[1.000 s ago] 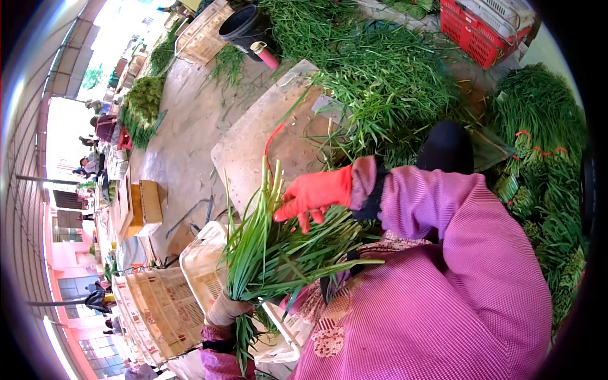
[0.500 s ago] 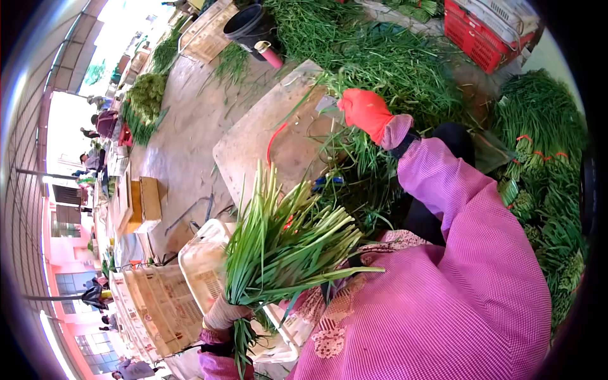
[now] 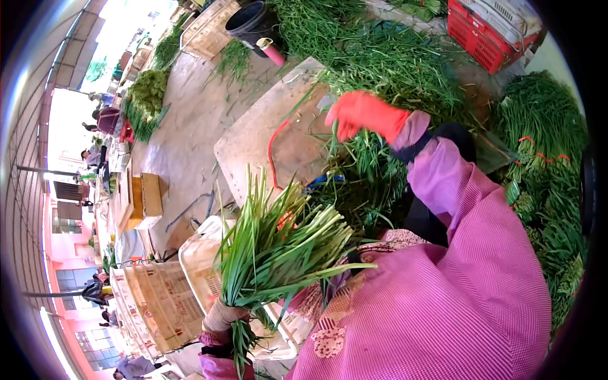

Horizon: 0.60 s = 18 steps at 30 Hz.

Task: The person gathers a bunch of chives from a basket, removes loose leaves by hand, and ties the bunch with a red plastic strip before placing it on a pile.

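Observation:
My left hand [image 3: 223, 315], in a brownish glove, is wrapped round a bunch of chive-like greens [image 3: 278, 253]. The pale cut ends fan out to the upper right, and the leaf tips hang below the fist. My right hand [image 3: 368, 117], in an orange-red glove, hovers at the right edge of a worn board [image 3: 253, 136], its fingers bent, apart and slightly blurred, with nothing visible in them. Beside its fingertips lies a small flat grey piece [image 3: 325, 102], partly hidden. A red strip [image 3: 273, 149] curves across the board. Something blue [image 3: 326, 182] sits by its lower edge.
Loose greens [image 3: 386, 57] cover the floor beyond the board. Tied bundles [image 3: 538, 126] are piled at right, near a red crate [image 3: 478, 38]. A black bucket [image 3: 247, 22] stands at the top. Pale crates [image 3: 158, 304] are at lower left; several people work farther off.
My right hand has shifted slightly right and down, its fingers loosening from a closed shape beside the grey piece. The left hand's bunch has tilted a little to the left.

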Available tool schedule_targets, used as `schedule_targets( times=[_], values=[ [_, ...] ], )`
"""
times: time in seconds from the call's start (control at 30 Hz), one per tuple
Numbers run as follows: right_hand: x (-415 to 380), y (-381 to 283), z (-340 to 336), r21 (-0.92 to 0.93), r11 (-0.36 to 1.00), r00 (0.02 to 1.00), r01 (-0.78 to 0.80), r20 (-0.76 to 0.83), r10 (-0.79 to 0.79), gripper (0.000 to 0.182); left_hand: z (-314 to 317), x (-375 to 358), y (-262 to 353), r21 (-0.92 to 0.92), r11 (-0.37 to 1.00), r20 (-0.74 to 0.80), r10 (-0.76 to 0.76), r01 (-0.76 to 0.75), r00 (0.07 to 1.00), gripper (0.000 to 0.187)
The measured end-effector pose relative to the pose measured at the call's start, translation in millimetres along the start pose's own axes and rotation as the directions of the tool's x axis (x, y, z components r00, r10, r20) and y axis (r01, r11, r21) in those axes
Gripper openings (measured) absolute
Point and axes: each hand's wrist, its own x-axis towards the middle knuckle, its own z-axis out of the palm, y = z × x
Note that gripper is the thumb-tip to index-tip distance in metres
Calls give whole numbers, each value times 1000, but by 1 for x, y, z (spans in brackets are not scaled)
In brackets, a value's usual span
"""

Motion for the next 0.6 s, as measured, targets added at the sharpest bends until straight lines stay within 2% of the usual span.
schedule_targets(
  times=[0.03,0.1,0.17,0.2,0.27,0.3,0.33,0.37,0.4,0.47,0.53,0.6],
  values=[
    [-12,-2,20,-58,992,957,-114,262,125,23,1,0,-1,-114,993,-3,-30,30,1000,34],
    [-36,-15,55,-371,923,877,103,471,92,34,8,5,11,-134,990,-19,-46,43,999,34],
    [-34,31,88,-327,893,877,309,461,-135,51,10,6,15,-154,986,-38,-66,59,997,33],
    [-33,22,99,-373,876,850,306,521,-75,54,9,7,13,-146,988,-20,-55,52,998,37],
    [-36,7,114,-311,877,812,366,567,-138,52,10,8,12,-138,990,-4,-43,42,999,41],
    [-36,8,122,-311,876,812,369,567,-141,52,12,9,13,-161,987,5,30,-29,1000,44],
    [-36,13,131,-183,950,838,254,532,-121,49,14,10,13,-185,978,13,103,-99,995,46],
    [-33,17,137,-46,990,861,134,500,-93,45,5,17,-12,-12,992,20,126,-126,992,48],
    [-29,20,141,-46,990,860,134,502,-93,45,7,17,-8,-14,992,19,126,-126,992,48],
    [-24,27,146,84,996,838,-16,545,-32,37,9,13,2,-90,995,14,52,-50,999,48],
    [-33,12,136,81,996,855,26,515,-64,30,9,9,9,-53,996,9,75,-74,997,44],
    [-35,3,125,1,1000,836,0,549,-1,26,9,7,15,-20,995,2,100,-100,995,40]
  ],
)
